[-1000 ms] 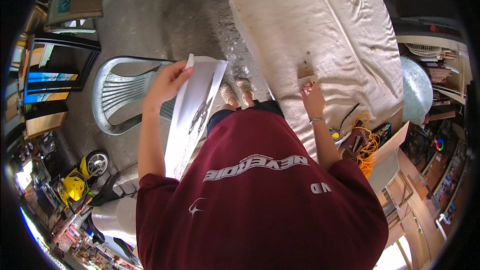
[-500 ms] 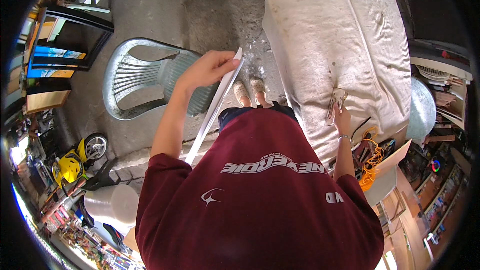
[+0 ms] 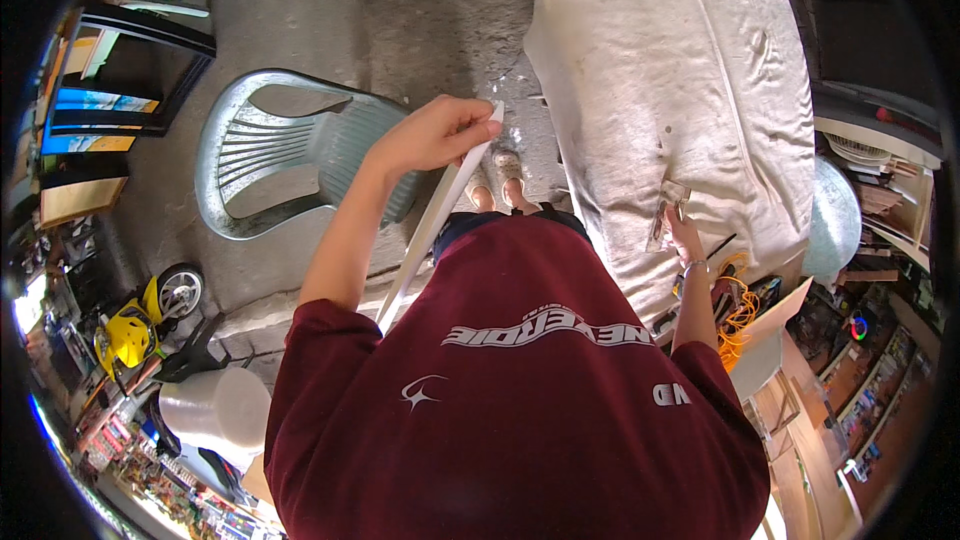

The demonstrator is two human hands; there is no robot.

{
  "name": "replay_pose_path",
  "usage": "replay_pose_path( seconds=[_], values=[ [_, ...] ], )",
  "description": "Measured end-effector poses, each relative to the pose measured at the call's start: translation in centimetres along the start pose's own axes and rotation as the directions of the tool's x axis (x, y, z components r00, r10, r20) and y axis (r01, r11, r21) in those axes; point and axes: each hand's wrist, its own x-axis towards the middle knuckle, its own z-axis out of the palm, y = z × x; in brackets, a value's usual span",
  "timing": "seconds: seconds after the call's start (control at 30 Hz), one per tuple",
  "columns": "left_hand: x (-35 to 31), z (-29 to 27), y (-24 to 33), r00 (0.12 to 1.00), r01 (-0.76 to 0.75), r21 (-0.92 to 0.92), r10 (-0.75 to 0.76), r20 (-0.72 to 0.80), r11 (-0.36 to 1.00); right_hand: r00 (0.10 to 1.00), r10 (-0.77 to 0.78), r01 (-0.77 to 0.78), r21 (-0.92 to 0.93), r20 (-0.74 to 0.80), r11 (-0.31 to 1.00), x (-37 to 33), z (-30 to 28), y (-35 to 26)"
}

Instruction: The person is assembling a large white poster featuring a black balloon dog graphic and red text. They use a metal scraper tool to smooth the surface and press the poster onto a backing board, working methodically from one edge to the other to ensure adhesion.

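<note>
My left hand (image 3: 440, 135) is closed on the upper end of a long, thin white strip (image 3: 428, 225), fingers and thumb pinching it. The strip slants down beside my body, and its lower end disappears behind my sleeve; whether it is the edge of a wider panel, I cannot tell. On the right, a metal staple gun (image 3: 663, 218) lies over the cloth-covered table (image 3: 640, 80). My right hand (image 3: 685, 237) has its fingers closed around the staple gun's near part, which they partly hide.
A grey-green plastic chair (image 3: 340, 155) stands at left. Beside my right forearm are an orange cord (image 3: 737, 330) and tools on the table's near corner. Dark frames (image 3: 190, 70) lean at far left, above a yellow motorbike (image 3: 130, 335). A large clear roll (image 3: 215, 410) sits lower left.
My left hand has moved slightly right and the white strip has shifted with it. My right hand stays on the staple gun. The whole view has shifted a little.
</note>
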Motion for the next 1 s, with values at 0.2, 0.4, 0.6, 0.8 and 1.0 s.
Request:
replay_pose_path(
  seconds=[0.2,0.4,0.6,0.8,1.0],
  values=[
    [1.1,1.8,-3.4,0.999,0.007,-0.429,0.016,0.050,0.903,0.884,-0.465,0.457,0.124,0.043,0.880,-3.2,2.7,-6.9],
    [2.1,3.8,-4.4,0.996,-0.068,-0.501,0.088,0.016,0.863,0.688,-0.638,0.718,-0.447,0.344,0.533,-15.5,3.4,-29.6],
    [2.3,4.2,-5.2,0.991,-0.104,-0.512,0.132,0.019,0.853,0.598,-0.681,0.792,-0.438,0.422,0.425,-16.3,4.3,-32.0],
    [2.6,4.1,-5.9,0.990,-0.097,-0.512,0.133,0.035,0.854,0.620,-0.647,0.775,-0.478,0.444,0.414,-17.4,4.2,-33.9],
    [2.4,3.9,-5.5,0.986,-0.131,-0.534,0.164,0.015,0.836,0.624,-0.633,0.770,-0.500,0.458,0.397,-17.4,4.2,-34.6]
  ],
)
